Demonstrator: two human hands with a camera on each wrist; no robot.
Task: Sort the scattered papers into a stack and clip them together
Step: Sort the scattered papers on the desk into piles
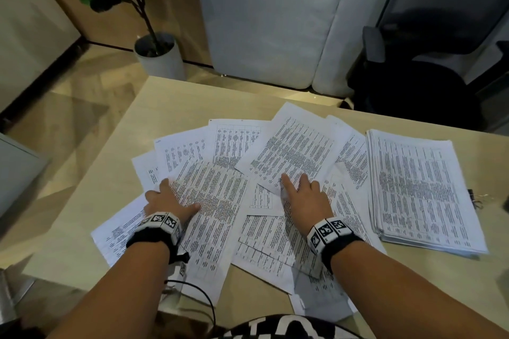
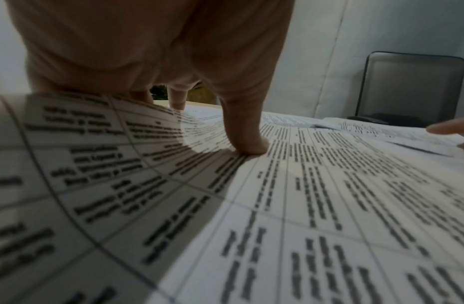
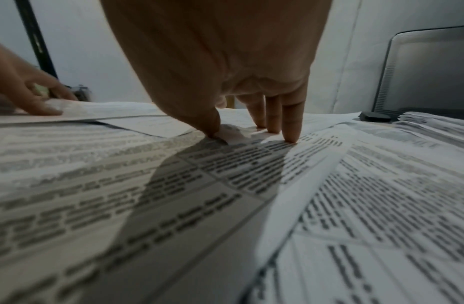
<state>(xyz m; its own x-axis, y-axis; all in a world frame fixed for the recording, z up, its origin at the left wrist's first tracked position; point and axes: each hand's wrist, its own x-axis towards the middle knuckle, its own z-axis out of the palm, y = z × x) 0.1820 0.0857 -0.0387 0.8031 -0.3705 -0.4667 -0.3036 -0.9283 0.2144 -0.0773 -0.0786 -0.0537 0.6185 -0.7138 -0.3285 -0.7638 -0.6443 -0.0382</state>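
Note:
Printed paper sheets lie fanned and overlapping across the wooden table. A squared stack lies at the right, with a black binder clip beside its right edge. My left hand is on the left sheets. Its thumb presses on a sheet whose left edge curls up, and its fingers reach behind that edge. My right hand rests on the middle sheets. In the right wrist view its straight fingertips and thumb press down at a sheet's curled corner.
A black office chair stands behind the table's far right corner, beside a white padded panel. A potted plant stands on the floor past the far left edge. Bare tabletop shows at far left and along the near edge.

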